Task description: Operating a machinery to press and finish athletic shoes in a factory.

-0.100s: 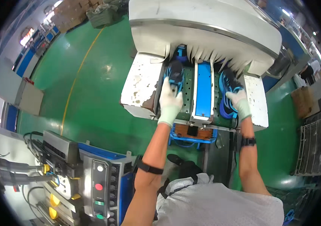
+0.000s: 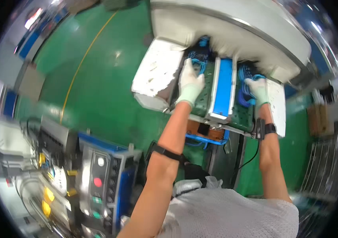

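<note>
Both hands have gone further in toward the machine, the shoes with them, and the whole view has swung and blurred. Closest to the person, the control panel (image 2: 97, 174) stands beside the left arm, near enough that I'd mind that elbow. Beyond, the left hand (image 2: 191, 81) straddles the left shoe (image 2: 199, 56), thumb and fingers apart across its opening, seemingly pinching it. The right hand (image 2: 259, 89) looks curled over the upper edge of the right shoe (image 2: 244, 89), though blur hides the exact contact. Each shoe lies in its own green lane (image 2: 204, 97). I'd judge them light, with soft uppers that give and firmer soles; the collar is the sure hold. The raised blue strip (image 2: 223, 87) walls the lanes apart, and the white side block (image 2: 159, 67) hems the left, so sideways room is tight. Farthest in, the pale fringe (image 2: 232, 51) hangs below the white hood (image 2: 248, 16), strips loose enough to yield, probably.
</note>
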